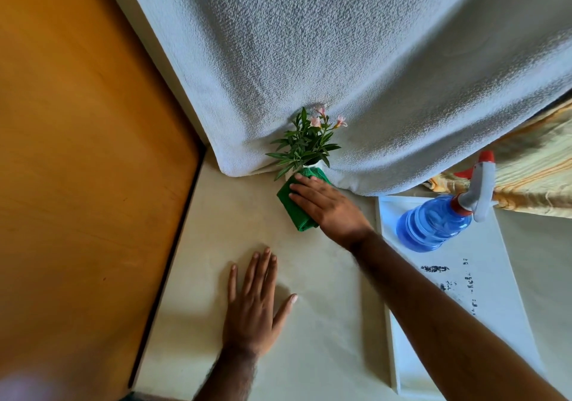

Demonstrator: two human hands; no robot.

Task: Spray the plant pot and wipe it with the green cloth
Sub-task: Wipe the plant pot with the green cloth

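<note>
A small white plant pot [313, 164] with green leaves and pink flowers [306, 140] stands at the back of the pale table, against a hanging white towel. The green cloth [292, 205] is pressed against the pot's front, hiding most of it. My right hand [328, 207] lies over the cloth, fingers pointing left and holding it to the pot. My left hand [253, 304] rests flat on the table nearer me, fingers spread, holding nothing. The blue spray bottle [433, 222] with a white and red trigger head lies tilted on a white tray to the right.
The white tray [495, 276] has dark smudges and runs along the right side. A white textured towel [340, 60] hangs behind the plant. A wooden door or panel [77, 152] fills the left. Striped yellow fabric [532, 168] sits at the far right.
</note>
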